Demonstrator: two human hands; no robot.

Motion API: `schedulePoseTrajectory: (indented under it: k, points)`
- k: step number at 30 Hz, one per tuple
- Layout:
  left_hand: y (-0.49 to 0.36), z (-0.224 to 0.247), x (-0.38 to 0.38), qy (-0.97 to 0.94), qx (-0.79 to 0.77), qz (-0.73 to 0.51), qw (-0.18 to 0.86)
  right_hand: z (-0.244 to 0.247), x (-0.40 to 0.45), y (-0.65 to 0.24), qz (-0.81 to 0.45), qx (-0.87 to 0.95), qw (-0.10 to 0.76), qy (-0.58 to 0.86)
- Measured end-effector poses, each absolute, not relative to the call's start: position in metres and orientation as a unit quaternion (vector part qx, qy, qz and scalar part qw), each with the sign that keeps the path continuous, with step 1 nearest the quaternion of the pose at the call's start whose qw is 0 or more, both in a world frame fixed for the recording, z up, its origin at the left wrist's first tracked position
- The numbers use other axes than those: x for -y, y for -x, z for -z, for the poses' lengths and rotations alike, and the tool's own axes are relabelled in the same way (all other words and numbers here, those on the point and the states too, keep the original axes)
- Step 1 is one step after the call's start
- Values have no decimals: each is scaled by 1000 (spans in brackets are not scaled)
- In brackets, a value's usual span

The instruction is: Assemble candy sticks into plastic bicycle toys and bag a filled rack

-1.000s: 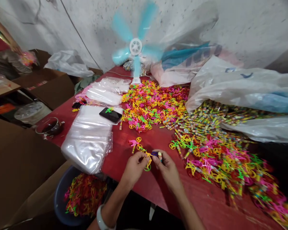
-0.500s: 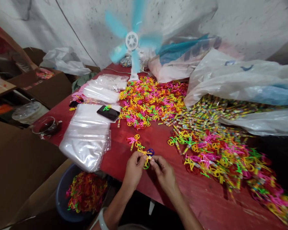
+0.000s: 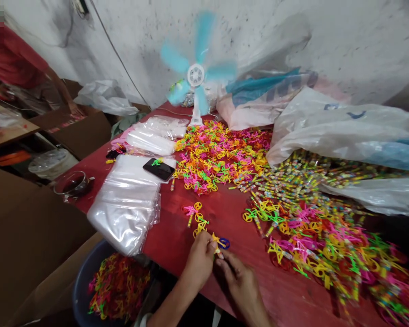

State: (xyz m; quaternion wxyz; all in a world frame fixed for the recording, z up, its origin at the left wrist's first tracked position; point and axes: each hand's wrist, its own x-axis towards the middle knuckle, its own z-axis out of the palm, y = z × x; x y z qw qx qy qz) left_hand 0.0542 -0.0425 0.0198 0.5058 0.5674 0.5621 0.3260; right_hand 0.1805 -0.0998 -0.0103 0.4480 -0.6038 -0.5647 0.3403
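Near the front edge of the red table (image 3: 177, 227), my left hand (image 3: 201, 259) is closed on a small yellow plastic piece (image 3: 216, 240). My right hand (image 3: 240, 277) pinches a short patterned stick (image 3: 218, 252) that meets the yellow piece between my fingertips. A dark blue wheel (image 3: 224, 243) shows just behind my right fingertips. Beyond my left hand lie a yellow and green toy bicycle (image 3: 200, 223) and a pink one with a yellow wheel (image 3: 191, 210).
Bicycle pieces (image 3: 221, 154) are heaped below a spinning fan (image 3: 196, 75). Patterned sticks (image 3: 293, 177) and mixed toys (image 3: 320, 236) cover the right side. Plastic bags (image 3: 126, 200), a phone (image 3: 159, 169) and a glass cup (image 3: 73, 184) lie left; a blue tub (image 3: 80, 281) stands below.
The view has shifted, so the table sits lower in it. Both my hands have moved slightly nearer the table's front edge, still holding the pieces. A person in red now shows at the far left.
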Motion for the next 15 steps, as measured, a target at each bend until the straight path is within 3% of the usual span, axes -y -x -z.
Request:
schedulePoseTrajectory:
  k: [3,6,8,11,15]
  points:
    - [-42,-34,15,-674,-526,-289,431,2,96,-234,-255,536,435,677]
    - [-26,-38,-17,-744,-560,-242,274,-10,90,-292,-8,538,393,746]
    - [-21,-32,-30,-768,-571,-175,232,-14,82,-306,115,539,363,751]
    - [-22,-19,-33,-771,-581,-141,219,-10,56,-284,93,611,384,686]
    - [-20,-6,-22,-732,-594,-240,232,3,-14,-241,1,681,333,652]
